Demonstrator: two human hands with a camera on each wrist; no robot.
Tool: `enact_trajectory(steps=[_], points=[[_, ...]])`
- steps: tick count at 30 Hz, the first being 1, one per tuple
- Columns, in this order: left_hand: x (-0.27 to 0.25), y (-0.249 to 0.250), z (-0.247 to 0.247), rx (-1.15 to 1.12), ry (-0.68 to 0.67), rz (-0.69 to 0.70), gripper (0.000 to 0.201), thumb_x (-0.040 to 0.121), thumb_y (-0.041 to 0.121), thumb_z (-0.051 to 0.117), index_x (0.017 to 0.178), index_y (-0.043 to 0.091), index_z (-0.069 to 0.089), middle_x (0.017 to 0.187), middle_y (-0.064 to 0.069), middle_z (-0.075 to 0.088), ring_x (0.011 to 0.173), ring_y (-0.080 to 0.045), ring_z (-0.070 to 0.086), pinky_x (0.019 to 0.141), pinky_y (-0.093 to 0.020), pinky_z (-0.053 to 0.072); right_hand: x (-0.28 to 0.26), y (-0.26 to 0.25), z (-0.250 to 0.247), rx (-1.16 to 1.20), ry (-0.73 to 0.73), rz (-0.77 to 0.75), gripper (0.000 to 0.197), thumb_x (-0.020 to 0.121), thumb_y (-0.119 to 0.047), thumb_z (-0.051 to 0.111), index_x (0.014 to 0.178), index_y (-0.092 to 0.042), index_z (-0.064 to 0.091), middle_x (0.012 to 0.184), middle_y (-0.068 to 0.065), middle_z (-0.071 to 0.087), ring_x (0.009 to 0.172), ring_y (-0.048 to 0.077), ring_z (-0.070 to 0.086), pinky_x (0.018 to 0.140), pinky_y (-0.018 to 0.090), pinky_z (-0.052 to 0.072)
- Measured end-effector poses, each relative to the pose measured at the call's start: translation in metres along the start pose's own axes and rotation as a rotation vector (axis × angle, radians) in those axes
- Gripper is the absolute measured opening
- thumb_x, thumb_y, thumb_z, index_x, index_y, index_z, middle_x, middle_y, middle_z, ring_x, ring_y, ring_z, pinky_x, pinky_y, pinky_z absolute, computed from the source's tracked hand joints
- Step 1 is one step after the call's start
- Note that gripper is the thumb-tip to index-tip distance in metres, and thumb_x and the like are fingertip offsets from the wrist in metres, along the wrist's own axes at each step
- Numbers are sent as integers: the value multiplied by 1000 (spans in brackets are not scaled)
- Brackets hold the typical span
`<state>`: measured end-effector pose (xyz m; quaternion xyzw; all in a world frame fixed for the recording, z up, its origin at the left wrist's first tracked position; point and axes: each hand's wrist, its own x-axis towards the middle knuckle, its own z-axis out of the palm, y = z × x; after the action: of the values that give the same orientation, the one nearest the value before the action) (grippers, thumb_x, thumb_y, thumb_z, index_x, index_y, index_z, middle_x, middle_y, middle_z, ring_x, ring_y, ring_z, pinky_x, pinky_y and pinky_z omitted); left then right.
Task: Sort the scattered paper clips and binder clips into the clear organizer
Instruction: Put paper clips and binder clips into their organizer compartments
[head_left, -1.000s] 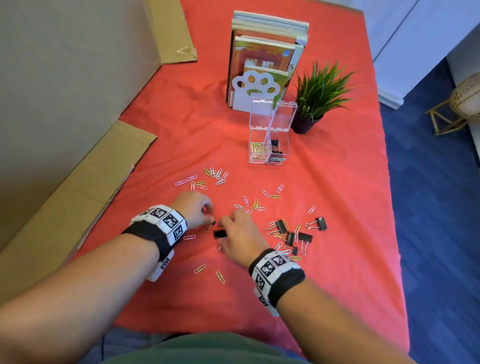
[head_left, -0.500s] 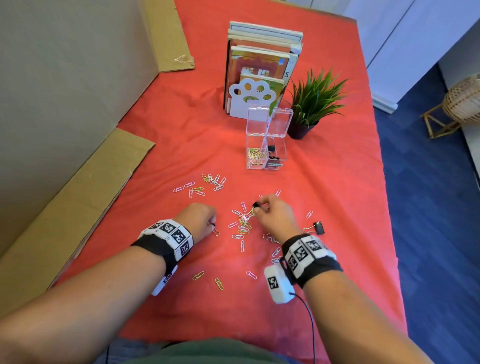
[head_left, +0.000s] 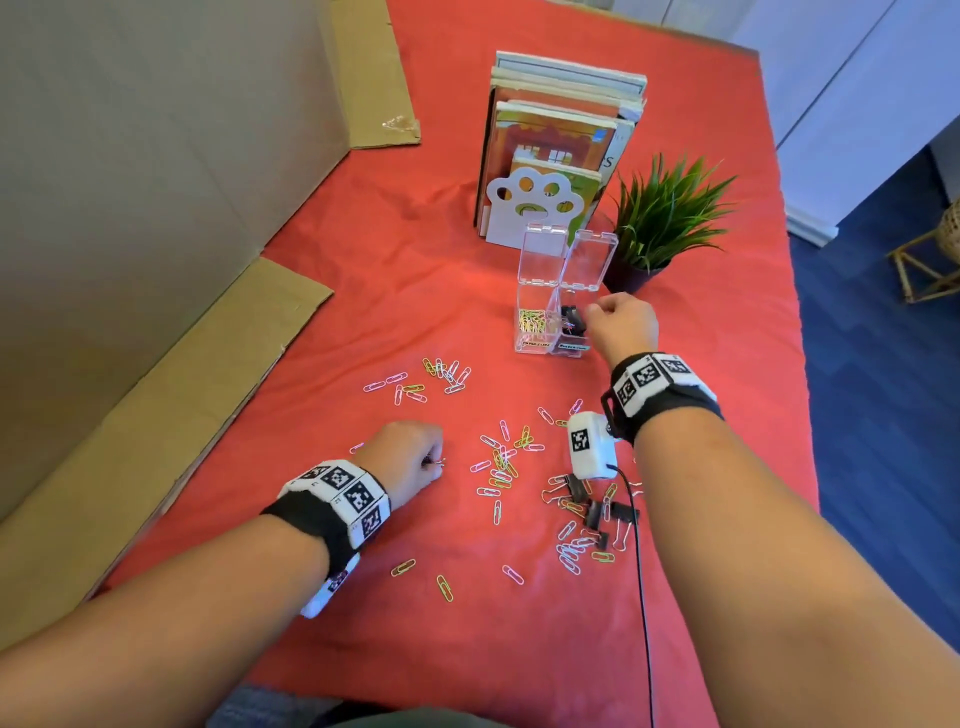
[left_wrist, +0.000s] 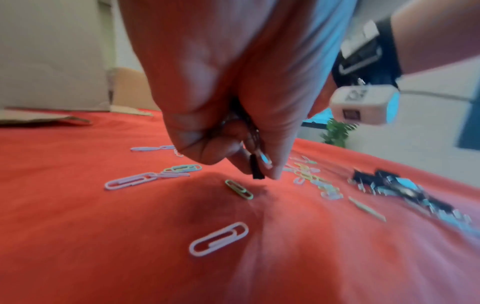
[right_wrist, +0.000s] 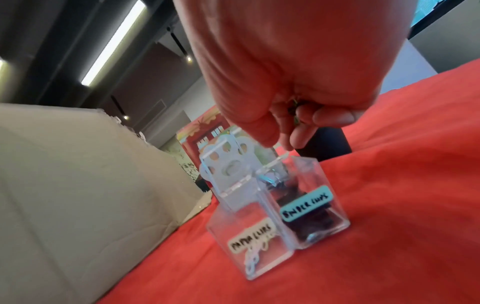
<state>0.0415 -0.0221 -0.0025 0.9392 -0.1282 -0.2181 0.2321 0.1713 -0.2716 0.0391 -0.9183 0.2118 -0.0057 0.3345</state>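
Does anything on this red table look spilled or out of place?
Yes: paper clips and black binder clips lie scattered loose over the red cloth, mixed together, instead of in the clear organizer. The organizer itself stands upright with both lids open; nothing looks damaged.

- Red cloth (head_left: 363, 249) spread over the counter.
- Cardboard panel (head_left: 130, 182) standing along the left side.
- Blue carpet floor (head_left: 883, 415) to the right.
- White cabinet (head_left: 831, 104) beyond, wicker stool (head_left: 930, 260) near it.
- Long ceiling lights (right_wrist: 111, 45) overhead.
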Motion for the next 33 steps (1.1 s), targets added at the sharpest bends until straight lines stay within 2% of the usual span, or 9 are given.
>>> enact_trajectory(steps=[3, 5, 9, 15, 20, 26, 28, 30, 33], points=[[4, -1, -11, -231, 102, -106, 13, 78, 22, 67, 71, 22, 56, 65, 10, 55, 63, -11, 51, 55, -12, 34, 5, 7, 9, -175, -73, 65, 35, 85, -24, 49, 107, -4, 66, 115, 23, 63, 105, 37, 61, 91, 36, 48], [12, 1, -19, -357, 118, -154, 11, 77, 23, 69, 71, 20, 59, 62, 11, 55, 57, -6, 51, 57, -19, 39, 2, 9, 12, -239, -132, 48, 33, 87, -20, 49, 108, 0, 65, 115, 24, 64, 108, 37, 60, 90, 36, 47], [37, 22, -34, -606, 121, -187, 18, 76, 12, 71, 65, 18, 58, 50, 0, 54, 44, -17, 52, 52, -27, 48, -16, 12, 16, -250, -178, 11, 29, 87, -15, 48, 105, 0, 64, 112, 22, 66, 107, 36, 60, 88, 34, 47], [85, 73, -51, -509, 175, -58, 9, 76, 20, 70, 71, 18, 63, 61, 3, 59, 52, -11, 54, 57, -24, 48, -37, 26, 15, -116, -213, 49, 32, 93, -21, 43, 103, 2, 62, 106, 24, 65, 103, 35, 60, 84, 35, 44], [115, 103, -53, -461, 175, -40, 14, 75, 26, 70, 70, 15, 65, 67, -2, 63, 61, -15, 55, 63, -28, 48, -22, 47, -4, 207, -215, 217, 23, 80, -20, 52, 57, -19, 53, 59, 0, 50, 64, 20, 49, 56, 26, 37], [129, 116, -52, -501, 190, -138, 24, 81, 27, 64, 59, 20, 57, 70, -4, 63, 67, -19, 61, 61, -24, 46, -18, 45, -23, 423, -194, 199, 29, 89, -2, 43, 71, -20, 56, 64, 1, 50, 54, 9, 47, 48, 16, 40], [131, 118, -53, -524, 204, -173, 13, 83, 15, 58, 75, 19, 67, 89, -6, 71, 87, -24, 66, 75, -27, 51, -17, 41, -21, 444, -196, 191, 30, 90, 0, 42, 72, -18, 56, 65, 1, 50, 55, 8, 47, 44, 11, 42], [130, 119, -55, -558, 223, -197, 24, 83, 6, 53, 99, 12, 70, 110, -9, 70, 101, -25, 64, 87, -30, 52, -19, 31, -18, 457, -196, 163, 27, 90, 3, 40, 79, -13, 59, 67, 1, 52, 58, 8, 50, 46, 9, 45], [123, 114, -58, -571, 256, -198, 35, 84, 1, 47, 111, 11, 66, 119, -9, 66, 108, -24, 62, 95, -33, 50, -19, 16, -10, 452, -224, 139, 28, 87, 6, 38, 90, -11, 60, 74, 7, 59, 70, 17, 61, 67, 24, 56]])
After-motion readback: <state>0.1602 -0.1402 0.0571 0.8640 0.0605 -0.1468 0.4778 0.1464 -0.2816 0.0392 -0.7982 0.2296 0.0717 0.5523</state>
